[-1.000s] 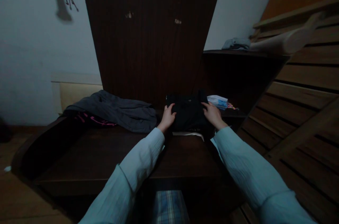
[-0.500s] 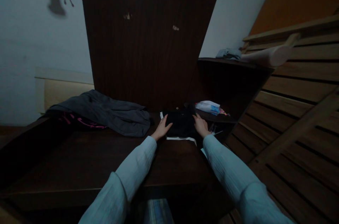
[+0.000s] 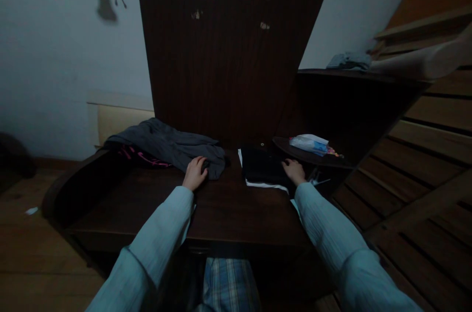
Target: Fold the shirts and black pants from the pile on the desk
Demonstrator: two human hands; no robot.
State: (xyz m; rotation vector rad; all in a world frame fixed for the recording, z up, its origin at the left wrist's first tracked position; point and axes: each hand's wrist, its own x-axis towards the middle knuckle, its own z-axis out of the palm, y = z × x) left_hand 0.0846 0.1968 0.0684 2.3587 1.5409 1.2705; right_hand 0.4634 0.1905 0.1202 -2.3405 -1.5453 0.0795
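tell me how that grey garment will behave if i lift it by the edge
Probably floppy: the grey garment lies rumpled in soft folds. It would likely drape and unfold, not lift flat. The left hand rests at its edge; the fabric looks light.

Dark wooden surface (image 3: 228,211), grey garment (image 3: 169,147) lying at 10 o'clock, folded black cloth (image 3: 261,167) over white cloth (image 3: 266,185) at 1 o'clock, small round shelf (image 3: 309,157) with a packet (image 3: 309,142) at 2 o'clock

Before me a dark wooden table (image 3: 236,213), a tall dark wood panel (image 3: 228,46) leaning on the pale wall behind it, a white and blue packet (image 3: 309,143) on a round shelf (image 3: 313,158), wooden slats (image 3: 435,154) at right, plaid cloth (image 3: 228,285) below.
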